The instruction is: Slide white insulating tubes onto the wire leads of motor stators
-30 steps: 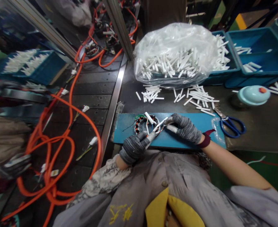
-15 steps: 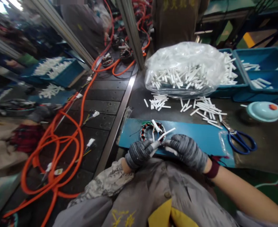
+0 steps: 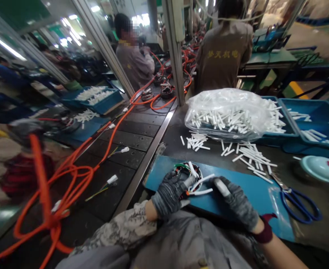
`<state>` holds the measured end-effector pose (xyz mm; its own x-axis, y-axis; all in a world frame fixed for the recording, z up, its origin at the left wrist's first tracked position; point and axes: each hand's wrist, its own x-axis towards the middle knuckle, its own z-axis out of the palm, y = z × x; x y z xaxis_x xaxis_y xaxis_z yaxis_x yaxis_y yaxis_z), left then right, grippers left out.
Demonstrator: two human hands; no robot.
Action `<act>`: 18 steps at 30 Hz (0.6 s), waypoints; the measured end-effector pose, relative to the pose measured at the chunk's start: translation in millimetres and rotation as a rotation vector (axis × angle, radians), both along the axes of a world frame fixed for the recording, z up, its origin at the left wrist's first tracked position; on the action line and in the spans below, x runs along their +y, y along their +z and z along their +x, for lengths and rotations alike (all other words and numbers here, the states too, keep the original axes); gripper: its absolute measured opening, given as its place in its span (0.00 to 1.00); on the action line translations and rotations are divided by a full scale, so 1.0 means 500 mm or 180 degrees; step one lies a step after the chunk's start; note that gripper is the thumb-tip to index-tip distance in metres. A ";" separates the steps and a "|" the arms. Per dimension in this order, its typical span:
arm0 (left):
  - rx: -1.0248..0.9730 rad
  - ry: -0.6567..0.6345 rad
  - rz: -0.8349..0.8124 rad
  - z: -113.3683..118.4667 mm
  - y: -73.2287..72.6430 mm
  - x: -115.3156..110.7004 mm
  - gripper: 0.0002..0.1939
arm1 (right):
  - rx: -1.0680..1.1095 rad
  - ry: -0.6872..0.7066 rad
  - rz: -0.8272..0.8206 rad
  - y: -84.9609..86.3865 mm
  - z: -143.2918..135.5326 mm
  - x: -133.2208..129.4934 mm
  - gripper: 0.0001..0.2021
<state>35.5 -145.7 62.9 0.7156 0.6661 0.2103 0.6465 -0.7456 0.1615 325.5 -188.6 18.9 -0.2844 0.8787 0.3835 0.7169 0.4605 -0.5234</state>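
Note:
On the blue mat (image 3: 245, 198) lies a ring-shaped motor stator (image 3: 200, 171) with wound coils and wires. Several white tubes (image 3: 204, 181) stick out of it toward the right. My left hand (image 3: 170, 194), in a grey knit glove, grips the stator's near left side, its fingers over the rim and partly hiding it. My right hand (image 3: 235, 201), gloved the same way, is just right of the tube ends, its fingers stretched toward them and holding nothing that I can see.
Loose white tubes (image 3: 251, 157) lie behind the mat, before a plastic bag (image 3: 226, 112) of tubes and a blue bin (image 3: 315, 145). Blue-handled scissors (image 3: 301, 205) and a pale blue lidded bowl (image 3: 321, 169) stand right. Orange hose (image 3: 97, 166) crosses the conveyor left; co-workers are beyond.
The view has tilted up. My right hand has moved right, away from the stator, and another tube end now points right. My left hand has closed farther over the stator. A co-worker's gloved hand has lifted orange hose.

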 end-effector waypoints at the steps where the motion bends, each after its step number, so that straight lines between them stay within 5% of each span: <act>1: 0.0109 -0.0041 -0.0179 -0.007 0.002 0.006 0.41 | -0.0137 -0.0111 0.0043 -0.008 0.014 -0.006 0.22; 6: 0.0414 0.0309 -0.0476 -0.073 0.040 0.060 0.48 | -0.0180 -0.0156 -0.0035 -0.045 0.055 -0.047 0.23; 12: 0.1219 0.2143 -0.0054 -0.176 0.088 0.152 0.38 | -0.0107 -0.0377 0.0096 -0.077 0.072 -0.079 0.25; 18: 0.1353 0.3041 0.0580 -0.182 0.086 0.127 0.33 | -0.0251 -0.0276 0.0413 -0.060 0.063 -0.061 0.23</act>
<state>-55.7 -82.0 105.9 -0.0501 0.9744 0.2192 0.9539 0.1117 -0.2786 357.1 -219.2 -11.3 -0.2434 0.8458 0.4748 0.7933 0.4552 -0.4042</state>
